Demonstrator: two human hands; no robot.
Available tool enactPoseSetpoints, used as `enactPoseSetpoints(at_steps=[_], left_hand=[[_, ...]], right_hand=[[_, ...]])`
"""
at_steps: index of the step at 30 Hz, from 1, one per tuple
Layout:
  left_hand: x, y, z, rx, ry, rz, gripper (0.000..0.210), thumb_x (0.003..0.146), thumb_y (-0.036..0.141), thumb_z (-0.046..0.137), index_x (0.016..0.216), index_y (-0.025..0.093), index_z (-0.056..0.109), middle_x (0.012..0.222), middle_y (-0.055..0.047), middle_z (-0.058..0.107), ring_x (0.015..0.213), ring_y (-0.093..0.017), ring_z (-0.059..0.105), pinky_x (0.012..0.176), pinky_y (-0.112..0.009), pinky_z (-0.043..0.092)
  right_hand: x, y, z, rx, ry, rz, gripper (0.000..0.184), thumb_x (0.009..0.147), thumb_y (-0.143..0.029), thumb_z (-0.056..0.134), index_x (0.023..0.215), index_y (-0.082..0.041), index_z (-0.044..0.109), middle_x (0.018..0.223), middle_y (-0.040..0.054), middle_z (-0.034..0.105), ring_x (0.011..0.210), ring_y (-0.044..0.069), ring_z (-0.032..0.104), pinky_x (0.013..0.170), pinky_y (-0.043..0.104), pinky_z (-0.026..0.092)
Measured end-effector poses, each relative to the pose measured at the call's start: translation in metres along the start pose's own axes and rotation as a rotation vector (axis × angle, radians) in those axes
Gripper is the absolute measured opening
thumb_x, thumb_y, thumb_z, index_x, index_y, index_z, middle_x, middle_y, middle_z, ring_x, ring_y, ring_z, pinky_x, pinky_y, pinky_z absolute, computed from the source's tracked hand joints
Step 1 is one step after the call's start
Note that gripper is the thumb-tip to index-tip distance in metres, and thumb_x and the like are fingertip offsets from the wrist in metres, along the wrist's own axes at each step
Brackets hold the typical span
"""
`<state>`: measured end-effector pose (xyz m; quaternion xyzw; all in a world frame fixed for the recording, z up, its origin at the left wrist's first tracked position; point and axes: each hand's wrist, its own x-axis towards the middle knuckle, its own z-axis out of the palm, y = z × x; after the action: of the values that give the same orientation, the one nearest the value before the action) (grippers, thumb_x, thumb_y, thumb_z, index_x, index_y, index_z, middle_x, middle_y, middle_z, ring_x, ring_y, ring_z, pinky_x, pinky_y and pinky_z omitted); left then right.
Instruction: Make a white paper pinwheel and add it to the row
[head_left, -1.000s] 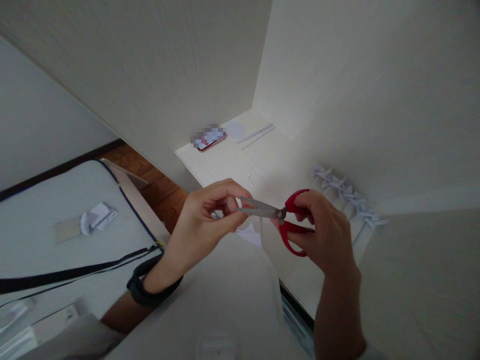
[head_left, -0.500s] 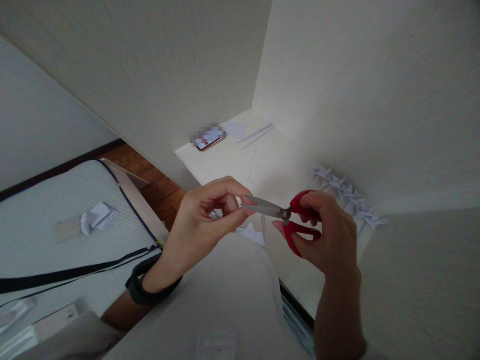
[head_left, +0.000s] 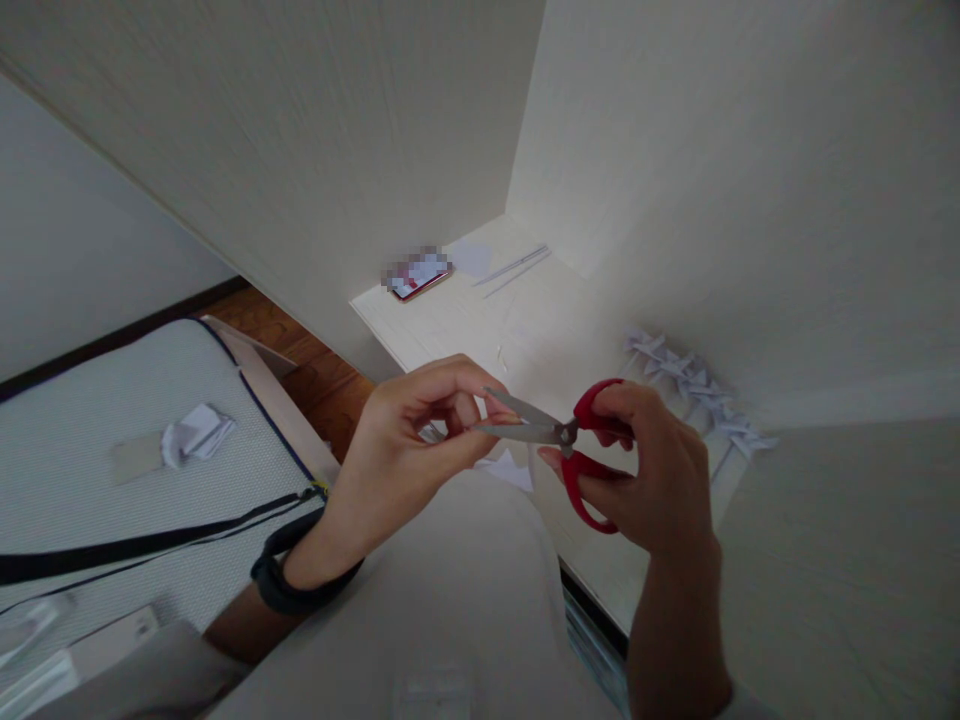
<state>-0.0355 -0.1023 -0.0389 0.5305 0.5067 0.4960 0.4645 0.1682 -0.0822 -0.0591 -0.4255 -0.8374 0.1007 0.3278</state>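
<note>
Two bare hands of yours are near the centre of the frame, apart from each other, with the blades of the scissors (head_left: 567,436) between them. Your right hand (head_left: 664,470), right of centre, is closed around their red handles. The blades stand parted, and their tips point left, to the fingertips of your left hand (head_left: 405,435). These fingers are curled, thumb and index close to the tips; whether they pinch something small, I cannot tell.

Just below the blades, a white paper piece (head_left: 511,470) is partly visible. At upper centre, on the pale table (head_left: 547,325), lie a phone (head_left: 424,275) and some thin strips (head_left: 514,266). Right of centre, folded white pieces (head_left: 690,378) lie in a row near the wall. On your left wrist is a dark band (head_left: 283,588).
</note>
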Motion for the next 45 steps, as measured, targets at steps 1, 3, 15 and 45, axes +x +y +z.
enactPoseSetpoints(at_steps=[1,3,15,45], left_hand=[[0.0000,0.0002,0.0002,0.000,0.001,0.001,0.023,0.068,0.000,0.060,0.074,0.021,0.069,0.058,0.003,0.055,0.051,-0.010,0.045,0.046,-0.021,0.035],[0.0001,0.0004,0.0003,0.010,0.004,0.009,0.021,0.069,0.000,0.060,0.073,0.019,0.068,0.059,0.003,0.055,0.052,-0.009,0.046,0.047,-0.021,0.035],[-0.0013,-0.0027,-0.0003,0.033,0.019,0.024,0.009,0.075,0.010,0.069,0.074,0.019,0.068,0.063,0.002,0.056,0.054,-0.009,0.047,0.048,-0.022,0.036],[-0.0011,-0.0027,-0.0004,0.026,0.012,0.039,0.016,0.075,0.005,0.066,0.075,0.021,0.069,0.062,0.003,0.056,0.052,-0.008,0.046,0.047,-0.022,0.035]], right_hand=[[0.0001,0.0002,0.0001,-0.002,0.006,-0.002,0.032,0.069,-0.019,0.070,0.091,-0.024,0.047,0.072,-0.0034,0.058,0.059,0.012,0.051,0.049,0.024,0.039],[-0.0001,0.0007,-0.0001,-0.008,0.011,-0.001,0.032,0.069,-0.020,0.071,0.090,-0.024,0.047,0.071,-0.0042,0.056,0.059,0.011,0.050,0.050,0.023,0.039],[0.0014,0.0005,-0.0040,-0.058,-0.023,-0.011,0.025,0.075,-0.021,0.068,0.089,-0.023,0.047,0.073,-0.0031,0.058,0.061,0.011,0.052,0.049,0.023,0.038],[0.0012,0.0007,-0.0033,-0.070,-0.032,0.009,0.031,0.067,-0.015,0.064,0.091,-0.025,0.046,0.075,-0.0013,0.061,0.063,0.015,0.057,0.050,0.026,0.043]])
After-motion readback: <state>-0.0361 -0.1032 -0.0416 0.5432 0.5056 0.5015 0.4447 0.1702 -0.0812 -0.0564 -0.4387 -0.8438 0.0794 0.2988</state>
